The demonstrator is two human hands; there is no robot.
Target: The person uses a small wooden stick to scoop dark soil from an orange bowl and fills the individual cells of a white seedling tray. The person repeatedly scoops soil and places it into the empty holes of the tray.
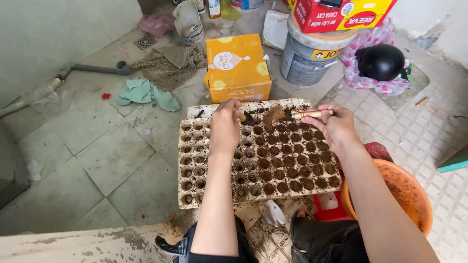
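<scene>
Seed tray [195, 195] on the floor, right hand [334, 127] at 2 o'clock, fingers clamped on a trowel [297, 115] heaped with soil, left hand [225, 125] curled over the cells, fingertips hidden, grip unclear, orange basin [414, 195] partly behind the forearm.

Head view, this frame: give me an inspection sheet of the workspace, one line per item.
Surface: tiled floor, dusty, soil crumbs.
Job's things: seedling tray, right cells filled with soil, left cells partly empty; soil heap at far edge; orange basin with soil residue.
Clutter: yellow carton, paint bucket, green rag, black helmet.
Hands: left hand over the cells, holding a small dark tool; right hand grips a wooden-handled trowel.
Cables: nothing seen.
Surroundings: grey pipe, floor drain.
</scene>
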